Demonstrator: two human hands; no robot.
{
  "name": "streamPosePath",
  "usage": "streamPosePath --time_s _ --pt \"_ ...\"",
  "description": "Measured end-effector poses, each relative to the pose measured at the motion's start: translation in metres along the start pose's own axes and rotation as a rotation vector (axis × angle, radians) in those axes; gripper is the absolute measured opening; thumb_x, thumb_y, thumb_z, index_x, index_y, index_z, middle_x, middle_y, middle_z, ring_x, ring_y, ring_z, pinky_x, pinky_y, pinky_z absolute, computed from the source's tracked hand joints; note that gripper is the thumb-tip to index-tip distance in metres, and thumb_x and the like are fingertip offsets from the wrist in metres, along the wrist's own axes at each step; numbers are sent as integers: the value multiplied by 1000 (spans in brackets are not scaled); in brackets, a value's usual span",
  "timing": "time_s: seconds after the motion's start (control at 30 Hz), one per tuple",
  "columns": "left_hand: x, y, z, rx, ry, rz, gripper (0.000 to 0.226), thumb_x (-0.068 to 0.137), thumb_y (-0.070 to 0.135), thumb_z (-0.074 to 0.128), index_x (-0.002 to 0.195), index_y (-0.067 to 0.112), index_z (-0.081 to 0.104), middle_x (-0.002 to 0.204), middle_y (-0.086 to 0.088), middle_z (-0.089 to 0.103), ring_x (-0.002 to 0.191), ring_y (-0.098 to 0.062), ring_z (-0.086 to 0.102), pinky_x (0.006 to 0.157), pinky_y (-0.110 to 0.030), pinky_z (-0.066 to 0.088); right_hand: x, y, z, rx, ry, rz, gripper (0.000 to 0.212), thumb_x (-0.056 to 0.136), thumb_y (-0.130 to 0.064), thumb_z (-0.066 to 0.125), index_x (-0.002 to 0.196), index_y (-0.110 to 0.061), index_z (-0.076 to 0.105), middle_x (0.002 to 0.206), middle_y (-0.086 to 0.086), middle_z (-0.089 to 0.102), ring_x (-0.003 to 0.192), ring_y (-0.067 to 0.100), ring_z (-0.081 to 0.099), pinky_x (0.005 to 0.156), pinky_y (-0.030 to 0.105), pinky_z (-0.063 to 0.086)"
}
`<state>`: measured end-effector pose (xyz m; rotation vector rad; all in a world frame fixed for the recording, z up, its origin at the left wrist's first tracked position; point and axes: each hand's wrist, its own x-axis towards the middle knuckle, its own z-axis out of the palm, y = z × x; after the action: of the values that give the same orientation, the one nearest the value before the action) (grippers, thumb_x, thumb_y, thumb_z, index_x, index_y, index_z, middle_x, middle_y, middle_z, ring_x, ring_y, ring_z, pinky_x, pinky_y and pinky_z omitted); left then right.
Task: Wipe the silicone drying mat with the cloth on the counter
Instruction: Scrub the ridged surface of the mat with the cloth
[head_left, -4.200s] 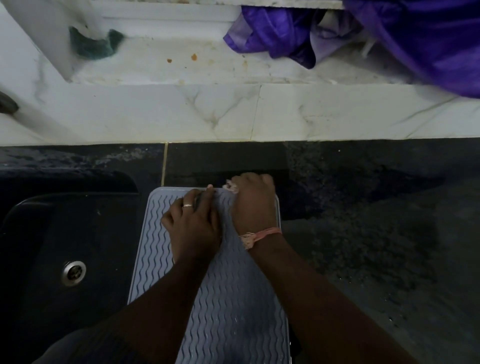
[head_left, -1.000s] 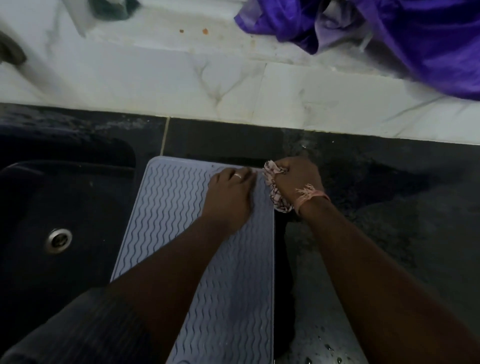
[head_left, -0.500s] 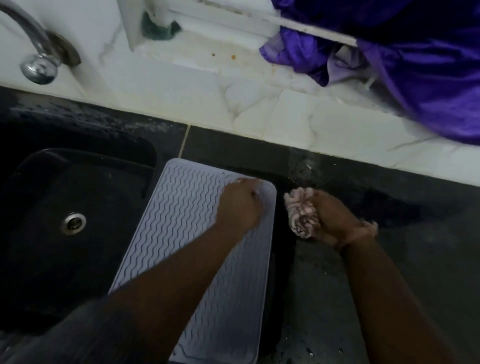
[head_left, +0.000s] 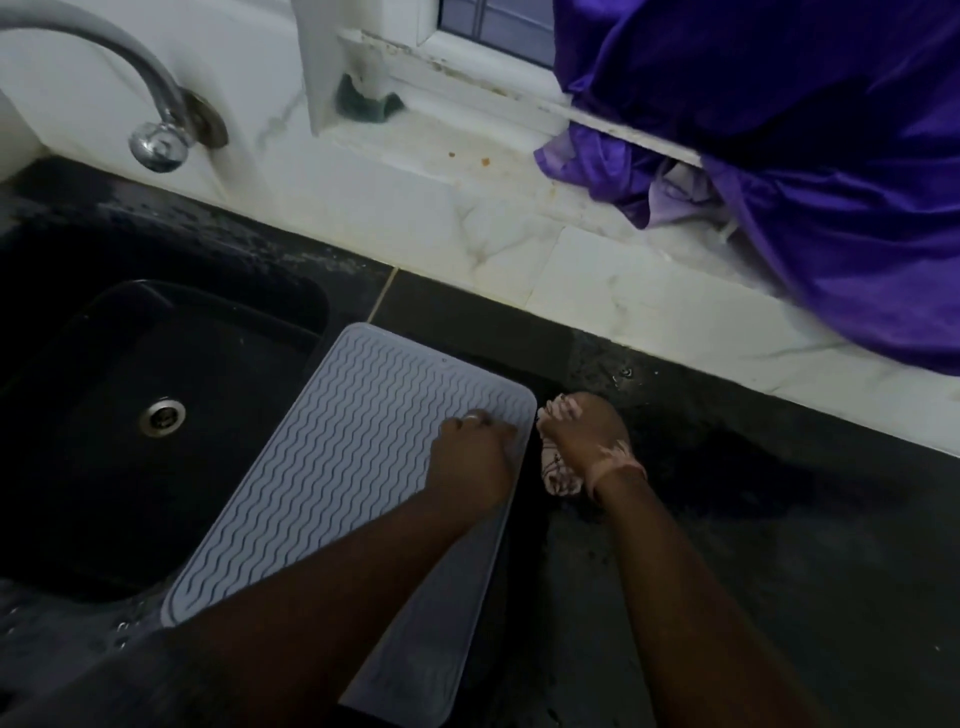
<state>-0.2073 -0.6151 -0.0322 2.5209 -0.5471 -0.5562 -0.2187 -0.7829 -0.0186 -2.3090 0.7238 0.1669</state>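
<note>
My left hand (head_left: 475, 457) presses down on the mat's (head_left: 332, 457) far right corner, beside the sink (head_left: 104, 415). My right hand (head_left: 589, 436) grips the bunched cloth (head_left: 558, 470) on the counter (head_left: 779, 571), just right of the mat.

Home kitchen: 1 black sink (head_left: 104, 415) set in a dark counter (head_left: 779, 571), chrome tap (head_left: 150, 104) at far left, white marble backsplash (head_left: 519, 249) behind.
</note>
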Motion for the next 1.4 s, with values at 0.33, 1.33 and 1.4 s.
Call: streamPosePath --time_s 0.33,1.33,1.4 --pt "10 -16 7 530 -235 -6 126 66 70 81 161 42 3 168 -8 -2 150 -40 12 118 -59 26 54 -24 25 -461 -82 -257 21 94 -13 55 91 4 67 109 27 64 97 41 63 81 38 52" --pt "7 -21 4 545 -165 31 117 62 80 76 159 41 23 167 -11 8 149 -39 17 117 -55 26 -10 -27 37 -520 -86 -230 20 93 -20 60 90 -4 71 92 19 72 89 40 68 72 35 53" --pt "7 -22 4 542 -158 39 115 64 80 75 159 38 26 166 -12 9 147 -39 20 117 -53 28 -20 -24 38 -491 -93 -220 22 94 -22 60 92 -3 71 94 19 72 90 39 68 75 36 54"
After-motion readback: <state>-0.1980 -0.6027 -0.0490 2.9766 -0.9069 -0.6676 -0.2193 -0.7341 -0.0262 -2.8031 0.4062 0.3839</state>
